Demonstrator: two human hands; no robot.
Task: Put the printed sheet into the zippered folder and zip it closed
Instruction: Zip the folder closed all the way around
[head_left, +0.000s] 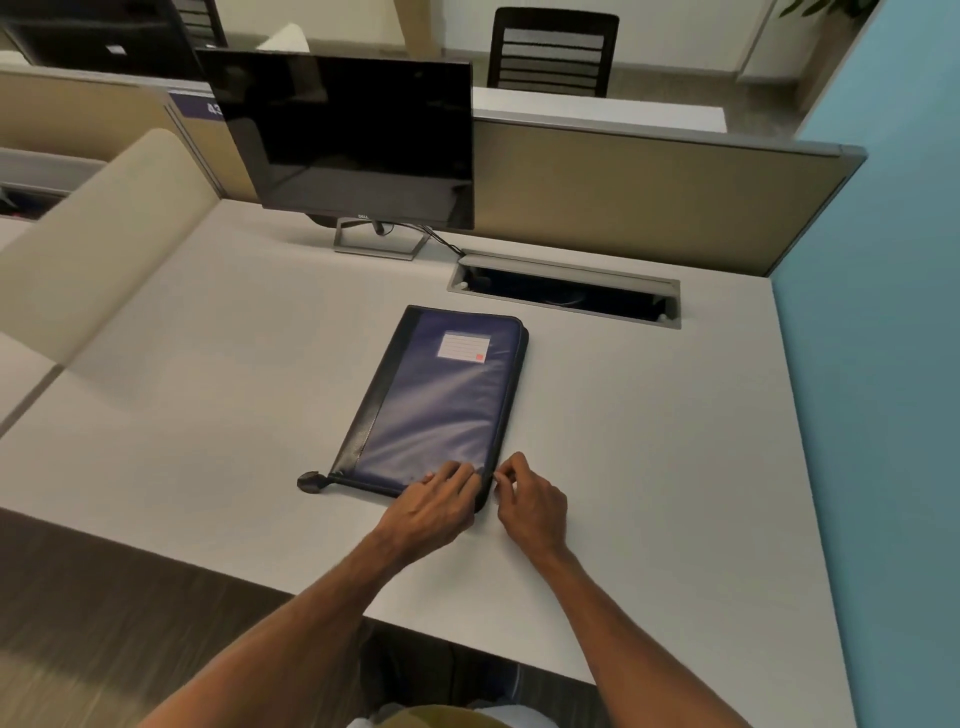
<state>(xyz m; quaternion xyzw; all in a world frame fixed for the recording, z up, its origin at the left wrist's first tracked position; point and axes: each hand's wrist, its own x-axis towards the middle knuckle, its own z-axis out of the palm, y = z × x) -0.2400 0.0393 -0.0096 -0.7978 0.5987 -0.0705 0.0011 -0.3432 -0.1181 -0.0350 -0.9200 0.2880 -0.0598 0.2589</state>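
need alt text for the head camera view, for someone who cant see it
A person's two hands meet at the near right corner of a closed blue zippered folder lying flat on a white desk: the left hand rests on the cover and the right hand pinches at the folder's edge. A dark monitor stands behind it.

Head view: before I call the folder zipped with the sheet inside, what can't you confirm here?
- Printed sheet: not visible anywhere; the closed blue folder cover would hide it.
- Zipper pull: too small, hidden between left hand and right hand at the near right corner.
- Zipper along the right edge: closure unclear, seen edge-on.
- Label text: too small to read.
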